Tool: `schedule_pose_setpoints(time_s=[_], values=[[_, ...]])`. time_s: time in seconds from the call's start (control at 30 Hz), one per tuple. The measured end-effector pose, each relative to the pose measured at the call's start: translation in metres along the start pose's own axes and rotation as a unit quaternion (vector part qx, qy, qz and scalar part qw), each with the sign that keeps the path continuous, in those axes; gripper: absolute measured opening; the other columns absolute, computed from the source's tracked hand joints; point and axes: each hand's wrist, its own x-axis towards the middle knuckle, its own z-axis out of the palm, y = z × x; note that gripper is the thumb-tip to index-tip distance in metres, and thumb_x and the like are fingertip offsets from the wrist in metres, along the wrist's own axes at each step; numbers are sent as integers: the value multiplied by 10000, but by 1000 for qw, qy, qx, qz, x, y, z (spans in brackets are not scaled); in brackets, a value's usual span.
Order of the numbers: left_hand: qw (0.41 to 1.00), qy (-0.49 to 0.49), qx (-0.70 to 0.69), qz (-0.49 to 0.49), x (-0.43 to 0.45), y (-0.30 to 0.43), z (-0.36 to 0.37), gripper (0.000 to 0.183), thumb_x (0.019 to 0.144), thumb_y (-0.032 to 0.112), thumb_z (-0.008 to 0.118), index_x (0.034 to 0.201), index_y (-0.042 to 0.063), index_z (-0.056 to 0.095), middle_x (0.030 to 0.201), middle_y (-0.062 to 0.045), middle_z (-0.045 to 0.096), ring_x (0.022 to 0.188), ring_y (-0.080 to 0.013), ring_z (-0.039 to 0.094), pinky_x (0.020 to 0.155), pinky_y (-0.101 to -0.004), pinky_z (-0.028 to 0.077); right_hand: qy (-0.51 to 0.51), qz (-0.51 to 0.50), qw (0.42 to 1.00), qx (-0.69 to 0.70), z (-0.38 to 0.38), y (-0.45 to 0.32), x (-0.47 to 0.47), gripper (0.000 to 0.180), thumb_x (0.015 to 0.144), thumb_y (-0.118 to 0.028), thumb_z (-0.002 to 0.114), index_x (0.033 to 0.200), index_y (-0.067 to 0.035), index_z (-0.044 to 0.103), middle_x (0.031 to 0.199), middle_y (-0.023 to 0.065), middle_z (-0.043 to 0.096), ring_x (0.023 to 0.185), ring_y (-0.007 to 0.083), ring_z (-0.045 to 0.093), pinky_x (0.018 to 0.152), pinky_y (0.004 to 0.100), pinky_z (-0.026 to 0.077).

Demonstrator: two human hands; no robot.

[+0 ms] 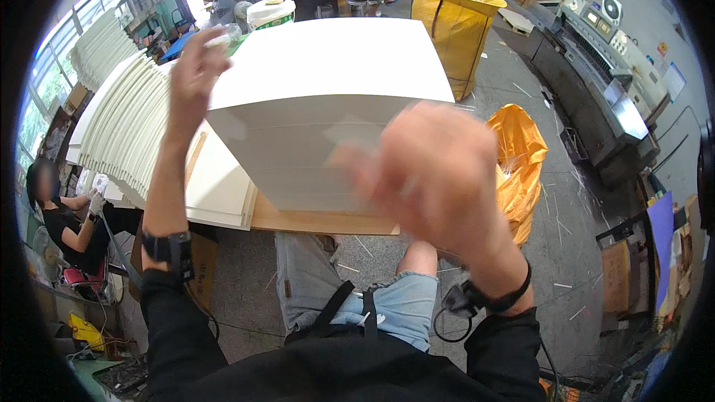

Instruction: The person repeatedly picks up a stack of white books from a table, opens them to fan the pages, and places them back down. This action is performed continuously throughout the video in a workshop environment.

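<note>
A tall stack of white paper or card sheets [335, 61] stands before me on a wooden board [324, 222], its grey-shaded front face towards me. My left hand [196, 70] is raised beside the stack's left edge, fingers bent and apart, with nothing visible in it. Whether it touches the sheets I cannot tell. In front of the stack's right side is my right hand [435, 173], blurred by motion, its fingers partly curled. Any thing inside its grasp is hidden. Lower cream-coloured sheets [218, 184] lie left of the stack.
Fanned bundles [125, 128] of white board fill the left. A white bucket [271, 13] stands behind the stack. Yellow sack [452, 33] and orange bag [516, 162] stand right, before a large machine [603, 67]. A seated person [72, 223] works at left; others sit behind. Paper strips litter the floor.
</note>
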Motion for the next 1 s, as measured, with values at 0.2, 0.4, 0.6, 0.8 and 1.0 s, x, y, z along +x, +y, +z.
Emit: schedule_pose_setpoints(time_s=[0.2,0.4,0.6,0.8,1.0], values=[[958,-230,83,153,43,55,93,203,984,253,743,1082,78,774,903,-50,755,713,-134,627,655,-304,516,-23,355,919,-170,-22,79,-21,433,972,-372,713,744,-30,579,653,140,626,619,334,632,594,435,480],[957,-287,2,36,40,51,109,178,968,216,736,1065,79,796,761,-35,693,641,-101,553,603,-278,455,-140,424,881,-157,-19,108,-50,473,1008,-418,641,803,8,638,703,170,671,671,339,676,635,456,511],[961,-248,-7,121,37,45,114,175,961,250,748,1027,97,802,869,-61,741,714,-171,627,655,-307,494,-199,520,827,-81,-26,97,-15,544,1076,-425,550,820,39,673,685,166,670,599,237,684,607,402,522],[968,-201,-57,139,35,45,109,124,962,159,739,1011,56,788,940,-75,747,825,-183,699,734,-315,561,-4,373,920,-122,7,105,-1,501,1048,-319,662,698,-48,428,604,33,470,470,136,475,475,351,412],[958,-228,-111,134,37,46,109,127,948,108,740,1050,48,784,1055,-95,758,974,-221,718,835,-353,587,144,471,832,257,14,113,-3,400,1043,-241,653,702,-147,465,623,-55,457,496,33,441,425,221,323]])
